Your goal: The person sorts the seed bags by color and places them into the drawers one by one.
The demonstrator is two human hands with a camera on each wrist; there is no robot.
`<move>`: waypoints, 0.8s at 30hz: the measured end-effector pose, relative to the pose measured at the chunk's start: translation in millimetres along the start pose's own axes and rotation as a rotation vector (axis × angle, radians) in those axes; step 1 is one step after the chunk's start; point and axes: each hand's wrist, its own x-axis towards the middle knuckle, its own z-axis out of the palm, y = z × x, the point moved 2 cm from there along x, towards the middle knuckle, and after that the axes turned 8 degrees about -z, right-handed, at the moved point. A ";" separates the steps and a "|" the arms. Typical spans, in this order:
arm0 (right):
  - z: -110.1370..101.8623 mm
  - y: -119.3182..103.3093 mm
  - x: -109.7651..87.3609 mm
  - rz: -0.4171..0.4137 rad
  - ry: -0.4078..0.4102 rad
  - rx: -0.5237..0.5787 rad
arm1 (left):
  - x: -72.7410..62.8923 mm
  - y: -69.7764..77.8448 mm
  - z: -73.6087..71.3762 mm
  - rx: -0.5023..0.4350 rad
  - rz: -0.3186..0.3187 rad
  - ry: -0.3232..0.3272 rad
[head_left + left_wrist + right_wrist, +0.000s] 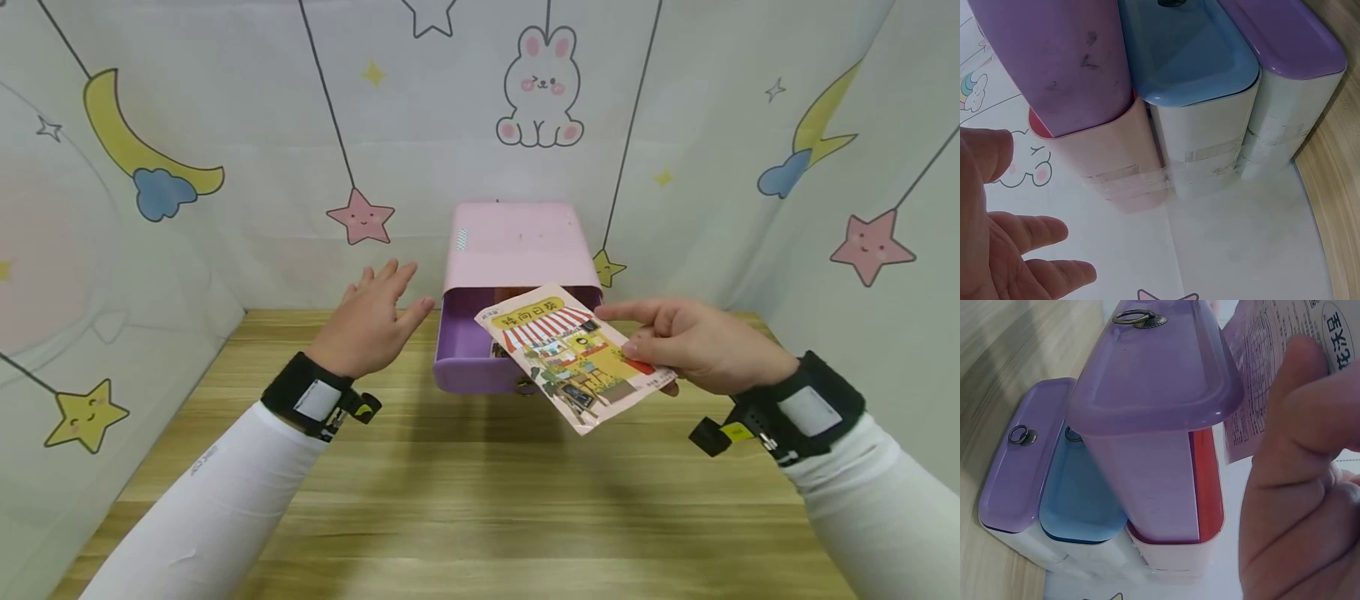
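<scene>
My right hand [697, 346] pinches a printed paper packet [570, 354] by its lower right corner. On its front are a striped awning, a shopfront picture and Chinese writing; the right wrist view catches its text-covered back [1257, 381]. The packet slants over the pulled-out purple top drawer [480, 377], covering much of its opening. Something reddish-brown shows inside the drawer, mostly hidden behind the packet. To the left of the drawer, my left hand [371, 321] hovers with fingers spread, apart from it and holding nothing.
The pink casing [525, 242] tops a stack of drawers by the back curtain. Beneath it, the wrist views show a blue drawer [1194, 56] and another purple drawer [1022, 469], both pushed in, with ring pulls. The wood-grain table [465, 517] extends in front.
</scene>
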 end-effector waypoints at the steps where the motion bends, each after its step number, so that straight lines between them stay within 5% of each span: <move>1: -0.1 0.3 -0.1 0.002 -0.006 -0.001 | -0.1 0.2 -0.2 0.000 -0.002 -0.002; 18: -4.1 6.4 -0.2 0.010 -0.070 0.076 | 1.0 -0.1 3.7 0.005 -0.015 -0.014; 24: -4.6 8.0 3.2 0.053 -0.033 0.051 | 1.5 -1.1 5.1 0.007 -0.012 -0.016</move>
